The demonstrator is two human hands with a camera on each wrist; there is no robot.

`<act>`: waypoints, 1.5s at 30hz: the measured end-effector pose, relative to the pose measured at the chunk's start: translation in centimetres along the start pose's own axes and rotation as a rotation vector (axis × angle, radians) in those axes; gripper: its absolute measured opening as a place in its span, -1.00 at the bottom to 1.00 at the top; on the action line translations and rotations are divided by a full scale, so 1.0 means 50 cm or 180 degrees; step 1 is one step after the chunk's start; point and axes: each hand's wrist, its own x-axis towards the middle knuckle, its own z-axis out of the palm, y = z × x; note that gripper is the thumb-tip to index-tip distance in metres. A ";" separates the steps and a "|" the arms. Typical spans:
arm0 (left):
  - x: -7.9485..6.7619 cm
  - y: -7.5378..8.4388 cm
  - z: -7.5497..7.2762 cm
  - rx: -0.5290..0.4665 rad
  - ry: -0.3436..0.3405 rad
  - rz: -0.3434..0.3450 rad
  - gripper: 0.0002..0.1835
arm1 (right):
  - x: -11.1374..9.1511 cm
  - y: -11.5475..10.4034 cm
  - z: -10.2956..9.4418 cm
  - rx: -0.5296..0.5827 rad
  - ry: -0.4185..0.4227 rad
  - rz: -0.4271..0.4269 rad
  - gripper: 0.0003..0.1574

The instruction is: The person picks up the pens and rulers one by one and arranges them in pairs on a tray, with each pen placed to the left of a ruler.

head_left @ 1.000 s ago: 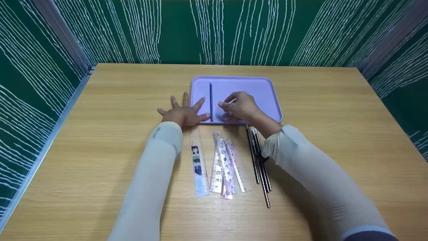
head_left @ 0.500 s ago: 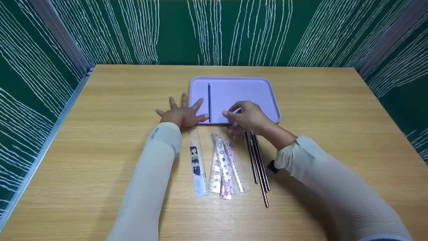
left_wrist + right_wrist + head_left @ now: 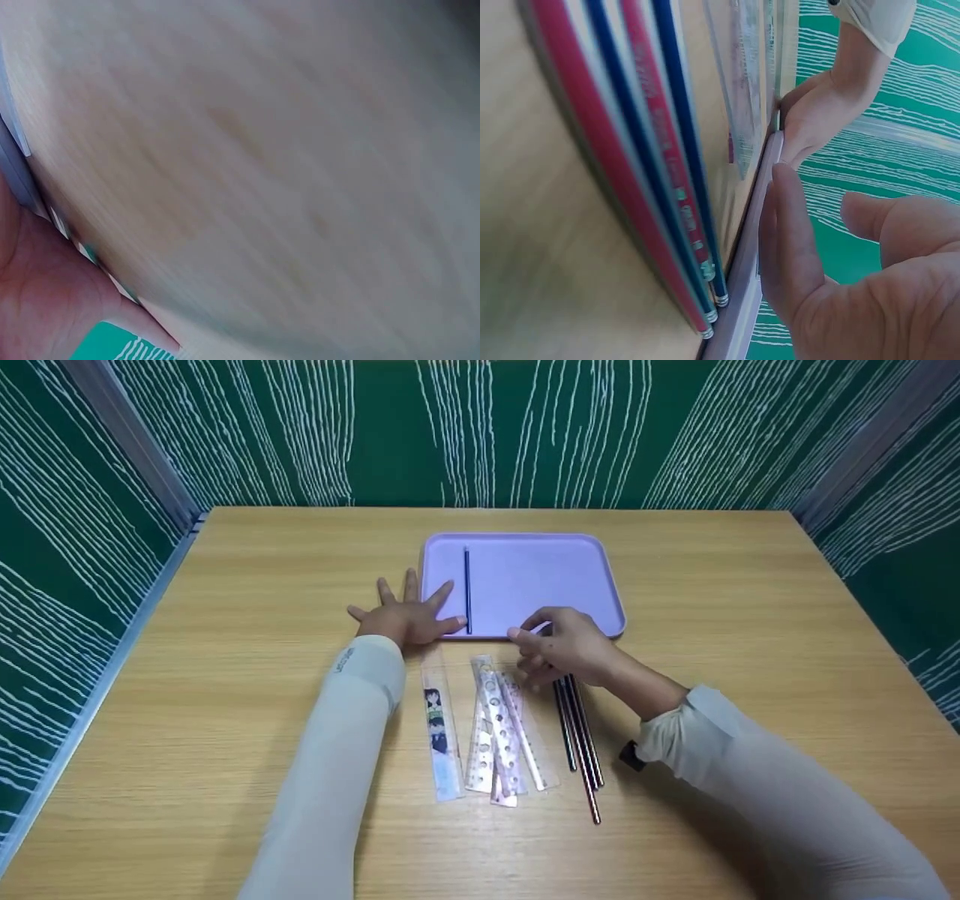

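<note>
My left hand [image 3: 409, 622] lies with fingers spread at the near left corner of the purple tray [image 3: 540, 585]. Its thumb reaches over the rim to the lower end of a dark blue pencil [image 3: 468, 589] lying in the tray. Past the tray's near edge, my right hand [image 3: 566, 649] hovers with loosely bent fingers and nothing between them; the right wrist view shows its thumb apart from the fingers. Under it lie several red and dark blue pencils [image 3: 660, 150], side by side on the table. Skin and blur fill most of the left wrist view.
Several clear patterned rulers [image 3: 499, 727] overlap in front of the tray. Left of them lies a single ruler [image 3: 439, 735] with a cartoon figure, near the left forearm. Green walls [image 3: 405, 435] with white streaks stand behind the wooden table [image 3: 225, 660].
My right hand has moved back from over the tray toward me and slightly right, to above the pencils' far ends. The left hand keeps its place, and so does the pencil in the tray.
</note>
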 end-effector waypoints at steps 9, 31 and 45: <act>0.000 0.001 0.001 0.0025 -0.0034 -0.0010 -0.10 | -0.027 0.031 0.009 -0.0102 0.0044 -0.0084 -0.39; 0.005 0.002 -0.003 0.0002 -0.0100 -0.0011 -0.09 | -0.077 0.051 0.036 -0.0711 0.0132 -0.0129 -0.31; -0.002 0.002 -0.002 -0.0046 -0.0066 0.0012 -0.11 | -0.100 0.053 0.058 -0.0991 0.0295 -0.0274 -0.15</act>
